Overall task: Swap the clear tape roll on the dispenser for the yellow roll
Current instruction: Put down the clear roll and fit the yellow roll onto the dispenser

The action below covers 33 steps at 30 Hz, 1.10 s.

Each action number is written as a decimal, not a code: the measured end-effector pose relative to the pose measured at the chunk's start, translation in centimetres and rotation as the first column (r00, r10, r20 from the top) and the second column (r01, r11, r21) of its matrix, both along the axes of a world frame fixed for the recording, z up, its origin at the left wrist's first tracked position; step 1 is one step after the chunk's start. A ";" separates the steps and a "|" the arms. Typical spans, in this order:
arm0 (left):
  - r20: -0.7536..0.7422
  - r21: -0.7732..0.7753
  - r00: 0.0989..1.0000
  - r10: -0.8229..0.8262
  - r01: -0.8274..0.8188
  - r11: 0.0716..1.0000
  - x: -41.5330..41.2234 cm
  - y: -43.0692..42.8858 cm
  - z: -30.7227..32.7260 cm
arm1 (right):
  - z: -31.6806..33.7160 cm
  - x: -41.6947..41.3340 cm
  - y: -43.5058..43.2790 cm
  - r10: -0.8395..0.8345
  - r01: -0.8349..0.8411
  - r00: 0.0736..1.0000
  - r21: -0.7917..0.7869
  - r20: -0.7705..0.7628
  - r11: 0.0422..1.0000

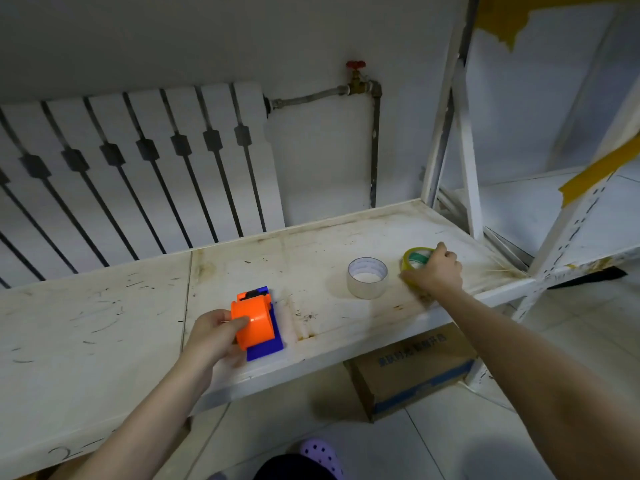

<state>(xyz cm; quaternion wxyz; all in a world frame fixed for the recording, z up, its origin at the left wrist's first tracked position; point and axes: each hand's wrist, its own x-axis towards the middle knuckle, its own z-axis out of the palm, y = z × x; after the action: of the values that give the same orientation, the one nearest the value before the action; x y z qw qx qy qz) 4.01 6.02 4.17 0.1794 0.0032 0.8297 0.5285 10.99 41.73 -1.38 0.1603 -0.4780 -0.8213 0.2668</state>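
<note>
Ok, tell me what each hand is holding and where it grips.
The left hand grips the orange housing of the tape dispenser from its left side. The right hand grasps the yellow tape roll at its outer rim.

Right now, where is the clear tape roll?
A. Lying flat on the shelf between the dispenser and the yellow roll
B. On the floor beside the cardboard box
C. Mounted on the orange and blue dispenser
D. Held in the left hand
A: the clear tape roll lies flat on the shelf, apart from both hands, between the dispenser gripped by the left hand and the yellow roll under the right hand.
</note>
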 end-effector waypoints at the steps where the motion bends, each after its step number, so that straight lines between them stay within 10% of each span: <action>1: 0.001 -0.006 1.000 0.003 -0.003 1.000 0.0 -0.1 0.1 | 0.1 0.0 0.0 -0.003 0.003 1.000 -0.020 -0.004 1.000; 14: -0.002 0.198 0.996 0.091 -0.089 0.976 1.3 -1.4 1.3 | 4.6 0.9 -6.7 -0.008 -0.154 0.855 -0.267 -0.519 0.951; 24: -0.274 0.316 0.959 0.069 0.022 0.949 3.8 -4.0 3.1 | 6.7 -0.3 -19.2 0.120 -0.663 0.690 -0.556 -0.714 0.501; 33: -0.394 0.363 0.916 0.073 0.082 0.928 4.1 -7.1 2.7 | 5.0 -1.3 -24.2 0.197 -0.725 0.677 -0.596 -0.709 0.345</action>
<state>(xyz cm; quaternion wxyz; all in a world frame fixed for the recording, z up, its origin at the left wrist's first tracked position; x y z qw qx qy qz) 8.10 -1.07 6.85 0.0030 0.1473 0.7332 0.6639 9.71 17.49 3.58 0.0326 -0.1319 -0.6045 0.7849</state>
